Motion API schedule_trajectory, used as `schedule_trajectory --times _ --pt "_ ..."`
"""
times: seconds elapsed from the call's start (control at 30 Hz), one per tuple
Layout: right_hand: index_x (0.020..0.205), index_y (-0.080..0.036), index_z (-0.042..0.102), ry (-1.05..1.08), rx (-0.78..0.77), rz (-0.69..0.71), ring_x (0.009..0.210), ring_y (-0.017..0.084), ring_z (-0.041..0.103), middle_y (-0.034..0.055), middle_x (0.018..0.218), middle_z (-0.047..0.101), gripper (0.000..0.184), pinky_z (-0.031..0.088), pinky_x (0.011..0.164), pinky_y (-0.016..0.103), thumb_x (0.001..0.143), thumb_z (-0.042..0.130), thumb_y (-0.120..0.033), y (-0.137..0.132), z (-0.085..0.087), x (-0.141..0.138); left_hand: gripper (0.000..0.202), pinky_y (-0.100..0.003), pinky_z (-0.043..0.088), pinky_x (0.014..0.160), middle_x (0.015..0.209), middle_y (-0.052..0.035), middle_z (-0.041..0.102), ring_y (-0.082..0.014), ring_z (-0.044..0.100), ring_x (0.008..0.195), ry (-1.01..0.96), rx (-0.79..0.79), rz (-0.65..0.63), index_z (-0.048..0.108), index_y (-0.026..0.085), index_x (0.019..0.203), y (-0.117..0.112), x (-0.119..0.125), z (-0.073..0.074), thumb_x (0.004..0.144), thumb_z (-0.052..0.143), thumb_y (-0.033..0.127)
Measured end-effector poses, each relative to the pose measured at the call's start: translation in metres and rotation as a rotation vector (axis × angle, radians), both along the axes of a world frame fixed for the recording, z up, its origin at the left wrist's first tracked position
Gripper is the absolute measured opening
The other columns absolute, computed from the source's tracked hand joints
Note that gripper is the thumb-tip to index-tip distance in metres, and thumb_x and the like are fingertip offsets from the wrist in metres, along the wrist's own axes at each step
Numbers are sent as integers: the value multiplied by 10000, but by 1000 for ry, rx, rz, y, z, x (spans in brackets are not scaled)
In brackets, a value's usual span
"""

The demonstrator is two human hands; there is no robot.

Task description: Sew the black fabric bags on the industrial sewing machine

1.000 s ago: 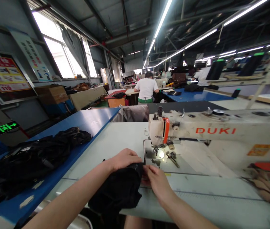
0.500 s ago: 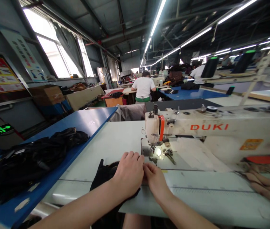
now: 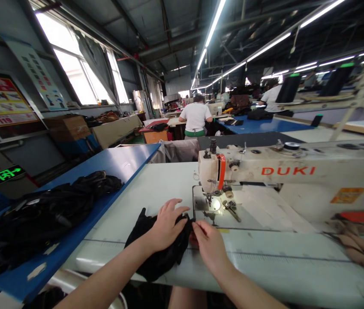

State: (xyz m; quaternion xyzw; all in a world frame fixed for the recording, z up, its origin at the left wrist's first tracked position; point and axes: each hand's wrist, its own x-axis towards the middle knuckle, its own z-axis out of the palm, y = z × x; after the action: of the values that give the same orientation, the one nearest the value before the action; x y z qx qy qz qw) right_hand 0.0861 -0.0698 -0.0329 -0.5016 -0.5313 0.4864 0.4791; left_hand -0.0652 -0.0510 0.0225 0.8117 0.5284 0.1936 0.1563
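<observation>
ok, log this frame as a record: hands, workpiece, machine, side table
left hand: on the fabric, fingers extended, grip unclear
right hand: pinching the fabric's right edge
workpiece: black fabric, bunched on the pale worktop, not under the needle
machine: white sewing machine, DUKI lettering, lamp lit
side table: blue table, black pile on it

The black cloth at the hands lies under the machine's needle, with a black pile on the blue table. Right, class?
No: the head view shows the black cloth short of the needle, to its left. The black pile is on the blue table.
</observation>
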Motion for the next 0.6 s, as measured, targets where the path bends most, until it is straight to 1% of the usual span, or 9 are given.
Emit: schedule_trajectory --times 0.03,0.07,0.13,0.17,0.23,0.33,0.43,0.5,0.6 --pt "691 -208 549 -12 9 2 581 194 563 18 616 564 269 461 532 290 822 472 -431 0 0 0 331 -421 277 1067 1355 -67 438 -244 340 1282 -35 -30 -50 536 244 1207 2 -2 -1 895 424 258" --pt "692 -208 549 -24 18 1 584 194 562 18 619 565 268 459 534 287 824 470 -428 0 0 1 345 -400 259 1087 1371 -64 426 -226 326 1297 -74 -73 -99 516 234 1226 4 -3 -2 901 403 247" --pt "694 -208 548 -55 36 0 589 192 557 19 627 567 266 454 535 280 826 469 -426 1 1 2 329 -354 287 1080 1284 -61 512 -197 413 1231 -139 -165 -162 516 211 1204 8 -3 -4 905 383 239" --pt "697 -208 549 -69 41 3 591 191 554 20 632 567 267 451 535 278 827 466 -426 1 1 3 311 -341 315 1060 1218 -58 557 -193 463 1174 -159 -199 -164 525 203 1179 10 -3 -4 901 391 246" --pt "696 -208 549 -87 48 7 595 190 551 18 635 562 275 448 535 274 828 460 -432 2 2 5 286 -338 352 1024 1142 -56 592 -201 508 1099 -168 -231 -131 541 192 1136 13 -1 -4 885 429 272" --pt "694 -208 550 -90 56 13 597 188 549 14 629 549 281 449 535 268 831 455 -435 4 0 7 273 -329 366 998 1117 -48 600 -207 516 1076 -162 -241 -110 559 197 1101 17 2 -3 865 462 292" --pt "697 -208 554 -105 83 22 596 183 546 12 631 556 259 444 531 258 831 462 -410 5 0 9 192 -301 408 920 985 -25 625 -199 547 982 -154 -267 -119 610 202 947 20 3 -1 841 478 293" --pt "683 -207 551 -127 96 26 588 178 534 10 621 547 252 437 523 252 829 467 -394 5 1 11 153 -285 431 854 888 -14 620 -193 557 908 -163 -301 -97 612 191 849 22 3 0 813 502 291" --pt "677 -204 550 -125 80 38 580 173 525 5 612 528 259 443 523 255 824 470 -401 6 3 15 138 -262 441 790 825 2 606 -177 556 852 -238 -357 -85 597 180 831 24 3 -2 792 517 286"
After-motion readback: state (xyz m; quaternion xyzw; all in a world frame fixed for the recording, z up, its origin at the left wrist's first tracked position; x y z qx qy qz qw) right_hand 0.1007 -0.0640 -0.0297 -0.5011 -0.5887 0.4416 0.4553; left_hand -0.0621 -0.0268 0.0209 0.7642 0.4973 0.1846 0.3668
